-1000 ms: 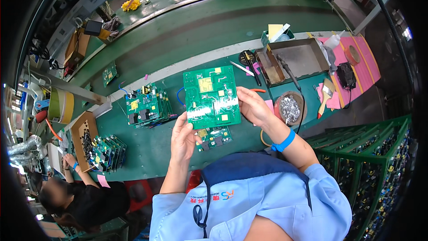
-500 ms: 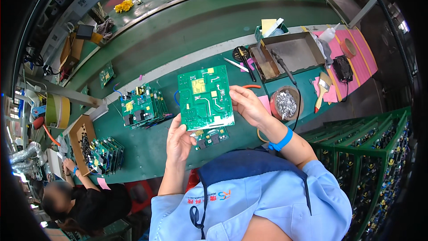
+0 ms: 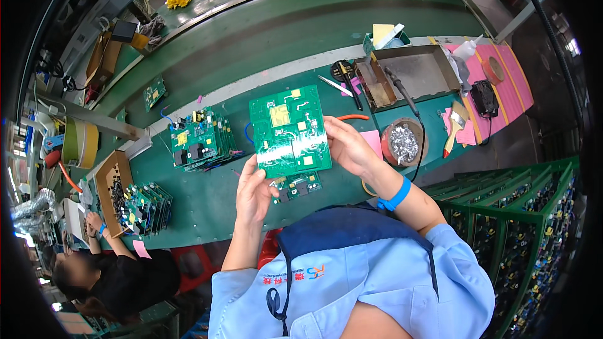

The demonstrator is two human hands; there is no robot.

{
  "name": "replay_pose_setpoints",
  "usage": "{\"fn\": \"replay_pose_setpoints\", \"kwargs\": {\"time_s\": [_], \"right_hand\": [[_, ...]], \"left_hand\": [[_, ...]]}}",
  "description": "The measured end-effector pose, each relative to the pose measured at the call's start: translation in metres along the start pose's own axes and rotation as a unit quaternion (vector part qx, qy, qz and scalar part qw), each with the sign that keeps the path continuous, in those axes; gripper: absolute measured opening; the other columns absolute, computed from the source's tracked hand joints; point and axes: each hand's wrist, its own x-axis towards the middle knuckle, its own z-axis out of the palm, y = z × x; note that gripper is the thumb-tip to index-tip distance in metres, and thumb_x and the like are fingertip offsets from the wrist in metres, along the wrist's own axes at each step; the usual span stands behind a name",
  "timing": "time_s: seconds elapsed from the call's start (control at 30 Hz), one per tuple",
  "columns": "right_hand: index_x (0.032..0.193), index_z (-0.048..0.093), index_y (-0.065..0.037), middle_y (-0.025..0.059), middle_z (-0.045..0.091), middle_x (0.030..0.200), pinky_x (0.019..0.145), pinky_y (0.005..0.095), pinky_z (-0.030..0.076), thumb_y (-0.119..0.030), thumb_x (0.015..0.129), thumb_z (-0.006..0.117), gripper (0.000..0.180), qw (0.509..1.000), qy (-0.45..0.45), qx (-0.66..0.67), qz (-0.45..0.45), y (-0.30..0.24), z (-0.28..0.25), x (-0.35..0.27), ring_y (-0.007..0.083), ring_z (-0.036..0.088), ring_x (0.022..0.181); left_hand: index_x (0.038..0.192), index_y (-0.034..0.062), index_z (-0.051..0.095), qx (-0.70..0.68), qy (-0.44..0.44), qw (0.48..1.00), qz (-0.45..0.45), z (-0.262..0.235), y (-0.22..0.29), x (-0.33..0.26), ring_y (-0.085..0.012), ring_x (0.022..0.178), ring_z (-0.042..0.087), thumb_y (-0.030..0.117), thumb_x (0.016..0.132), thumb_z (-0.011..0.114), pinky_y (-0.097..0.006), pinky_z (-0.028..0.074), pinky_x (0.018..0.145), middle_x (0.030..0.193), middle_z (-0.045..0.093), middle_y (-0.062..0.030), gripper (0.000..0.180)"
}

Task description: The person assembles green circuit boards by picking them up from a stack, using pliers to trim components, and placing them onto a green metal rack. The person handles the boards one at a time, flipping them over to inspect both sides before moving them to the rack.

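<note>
A green circuit board (image 3: 290, 135) is held up in front of me, its solder side with yellow patches facing me and a bright glare band across it. My left hand (image 3: 254, 191) grips its lower left corner between thumb and fingers. At the right edge, my right hand (image 3: 348, 144) pinches the board, with a blue wrist strap (image 3: 397, 194) on that arm. Partly hidden below it, another circuit board (image 3: 300, 187) with dark components lies on the green bench. A stack of populated circuit boards (image 3: 198, 141) stands to the left.
A soldering iron (image 3: 399, 88) rests by a metal tray (image 3: 418, 72). Nearby are a tub of solder scraps (image 3: 403, 142), a brush (image 3: 455, 129) and tweezers (image 3: 334, 85). Racks of boards (image 3: 521, 238) stand at right. A co-worker (image 3: 119, 282) sits at lower left beside more boards (image 3: 147, 207).
The held board has tilted a little, and the glare has moved from its lower edge up to a band across its middle. Both hands keep their grip.
</note>
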Motion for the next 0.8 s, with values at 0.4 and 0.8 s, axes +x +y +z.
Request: {"fn": "replay_pose_setpoints", "kwargs": {"time_s": [0.4, 0.8], "right_hand": [[0.114, 0.041, -0.01, 0.0062, 0.049, 0.11, 0.085, 0.0363, 0.038, -0.033, 0.087, 0.034, 0.036, 0.983, -0.044, 0.159, 0.08, 0.002, 0.0, 0.001, 0.0189, 0.047, 0.101], [0.118, 0.036, -0.008, 0.0073, 0.044, 0.116, 0.088, 0.0365, 0.035, -0.036, 0.087, 0.03, 0.042, 0.989, -0.045, 0.122, 0.075, 0.001, -0.001, -0.001, 0.0194, 0.043, 0.106]], "left_hand": [[0.113, 0.0043, 0.036, 0.034, -0.023, 0.999, 0.011, 0.001, -0.005, 0.004, -0.0222, 0.088, 0.054, 0.003, 0.079, 0.044, -0.026, 0.052, 0.05, 0.106, 0.048, -0.0134, 0.035], [0.113, 0.002, 0.035, 0.055, -0.018, 0.998, 0.018, 0.002, -0.004, 0.007, -0.0188, 0.084, 0.055, 0.004, 0.079, 0.045, -0.025, 0.052, 0.052, 0.106, 0.048, -0.0129, 0.036]]}}
